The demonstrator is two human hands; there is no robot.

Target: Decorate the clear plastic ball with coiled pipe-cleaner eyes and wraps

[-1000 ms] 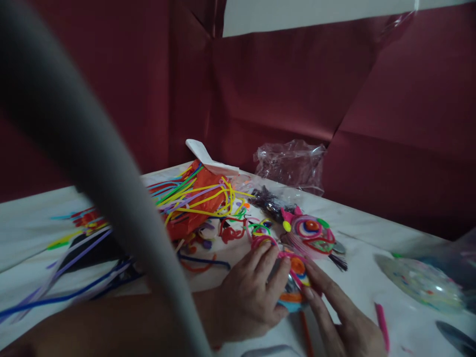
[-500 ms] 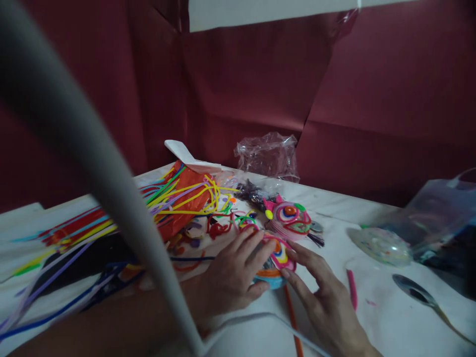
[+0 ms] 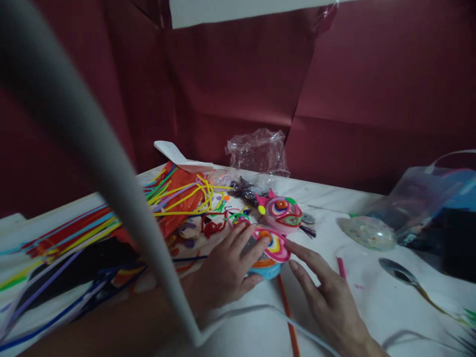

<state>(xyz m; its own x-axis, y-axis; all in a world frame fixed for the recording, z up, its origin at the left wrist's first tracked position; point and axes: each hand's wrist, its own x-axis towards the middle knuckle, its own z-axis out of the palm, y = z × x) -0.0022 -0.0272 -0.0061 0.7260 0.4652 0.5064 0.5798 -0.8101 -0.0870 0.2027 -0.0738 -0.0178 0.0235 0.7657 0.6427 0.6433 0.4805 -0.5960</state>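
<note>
Near the middle of the white table sits a round craft piece (image 3: 268, 267) with a light blue side, an orange band and a pink, yellow and white coiled top. My left hand (image 3: 232, 263) rests on its left part, fingers spread over the top and one fingertip on the orange centre. At its right edge is my right hand (image 3: 327, 287), fingers apart, index fingertip by the pink rim. Just behind stands a second round piece (image 3: 284, 220) with pink coils, pink points and an orange and blue eye shape.
Colourful pipe cleaners (image 3: 178, 196) spread across the left. A crumpled clear bag (image 3: 258, 153) lies at the back. On the right are a clear dome (image 3: 372, 232), a spoon (image 3: 397, 271) and a translucent container (image 3: 420, 198). A blurred grey bar (image 3: 122, 183) crosses the left foreground.
The view has shifted, so the scene sits further left. My right hand's fingers have drawn slightly off the round piece's right side, while my left hand stays on it.
</note>
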